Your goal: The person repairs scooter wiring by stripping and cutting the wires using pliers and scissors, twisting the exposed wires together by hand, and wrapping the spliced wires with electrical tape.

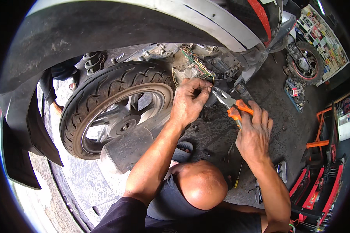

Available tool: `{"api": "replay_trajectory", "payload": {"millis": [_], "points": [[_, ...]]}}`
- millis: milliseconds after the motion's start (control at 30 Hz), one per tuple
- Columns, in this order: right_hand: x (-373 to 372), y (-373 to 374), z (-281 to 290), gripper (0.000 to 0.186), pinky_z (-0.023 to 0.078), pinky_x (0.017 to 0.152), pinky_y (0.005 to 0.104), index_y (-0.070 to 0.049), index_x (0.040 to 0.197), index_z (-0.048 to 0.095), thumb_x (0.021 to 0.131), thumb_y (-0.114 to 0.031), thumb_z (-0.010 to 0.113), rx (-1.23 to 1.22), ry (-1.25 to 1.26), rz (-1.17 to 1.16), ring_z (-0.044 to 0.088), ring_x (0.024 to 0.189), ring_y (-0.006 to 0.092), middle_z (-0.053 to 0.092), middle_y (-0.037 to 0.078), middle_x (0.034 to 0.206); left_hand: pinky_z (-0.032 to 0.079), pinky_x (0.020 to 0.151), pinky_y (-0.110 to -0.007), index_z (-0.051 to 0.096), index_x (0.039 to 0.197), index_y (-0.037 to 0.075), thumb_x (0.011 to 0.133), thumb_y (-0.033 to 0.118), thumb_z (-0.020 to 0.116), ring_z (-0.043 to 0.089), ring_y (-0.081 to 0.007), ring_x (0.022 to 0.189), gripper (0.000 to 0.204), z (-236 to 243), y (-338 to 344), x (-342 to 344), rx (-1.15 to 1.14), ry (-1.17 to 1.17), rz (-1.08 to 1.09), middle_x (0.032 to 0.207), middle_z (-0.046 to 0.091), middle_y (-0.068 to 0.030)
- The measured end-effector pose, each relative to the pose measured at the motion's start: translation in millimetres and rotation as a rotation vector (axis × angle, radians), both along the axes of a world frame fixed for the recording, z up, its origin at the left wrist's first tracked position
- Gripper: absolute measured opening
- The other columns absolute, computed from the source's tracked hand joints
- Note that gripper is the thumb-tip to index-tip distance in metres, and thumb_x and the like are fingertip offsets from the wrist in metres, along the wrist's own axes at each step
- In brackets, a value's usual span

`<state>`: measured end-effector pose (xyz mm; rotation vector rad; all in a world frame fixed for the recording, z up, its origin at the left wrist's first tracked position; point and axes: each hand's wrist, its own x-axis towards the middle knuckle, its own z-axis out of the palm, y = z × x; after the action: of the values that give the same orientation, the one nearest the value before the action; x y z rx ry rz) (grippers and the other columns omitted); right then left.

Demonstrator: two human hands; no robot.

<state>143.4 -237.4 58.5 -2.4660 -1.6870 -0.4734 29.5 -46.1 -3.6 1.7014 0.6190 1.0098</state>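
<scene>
My right hand (255, 134) is wrapped round a pair of pliers (237, 108) with orange handles. The metal jaws point up and left, close to the fingertips of my left hand (191, 99). That hand is closed in a pinch on a thin wire, and its fingers hide most of the pinched part. Just above spreads a bundle of loose coloured wires (196, 62), green, yellow and red among them, coming out of the motorcycle's exposed underside. Left of my forearm stands the rear wheel (118, 110) with its black tyre, beside a dark exhaust muffler (134, 145).
White and black bodywork (124, 23) overhangs the work from above. On the floor lies a yellow-handled screwdriver (237, 179). A red tool rack (315, 186) stands at right, with another motorcycle wheel (305, 64) farther back. Another person's hand (57, 108) shows beyond the tyre at left.
</scene>
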Motion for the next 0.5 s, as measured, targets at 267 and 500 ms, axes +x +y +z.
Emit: {"api": "replay_trajectory", "payload": {"millis": [267, 500], "points": [[-1.2, 4.8, -3.3, 0.022, 0.043, 0.09, 0.0506, 0.0, 0.106, 0.069, 0.087, -0.011, 0.072, 0.072, -0.122, 0.039, 0.055, 0.118, 0.0362, 0.057, 0.015, 0.134, 0.049, 0.077, -0.029, 0.076, 0.105, 0.001, 0.093, 0.007, 0.072, 0.059, -0.013, 0.083, 0.014, 0.6, 0.9, -1.0, 0.052, 0.023, -0.003, 0.092, 0.063, -0.0058], [16.3, 1.6, -1.0, 0.013, 0.05, 0.079, 0.0442, -0.001, 0.095, 0.067, 0.082, -0.004, 0.068, -0.037, 0.375, 0.092, 0.065, 0.094, 0.034, 0.064, 0.013, 0.114, 0.049, 0.081, -0.036, 0.076, 0.102, 0.002, 0.092, 0.01, 0.07, 0.059, -0.0216, 0.087, 0.014, -2.8, 2.8, 1.0, -0.037, -0.016, -0.022, 0.084, 0.068, -0.0083]]}}
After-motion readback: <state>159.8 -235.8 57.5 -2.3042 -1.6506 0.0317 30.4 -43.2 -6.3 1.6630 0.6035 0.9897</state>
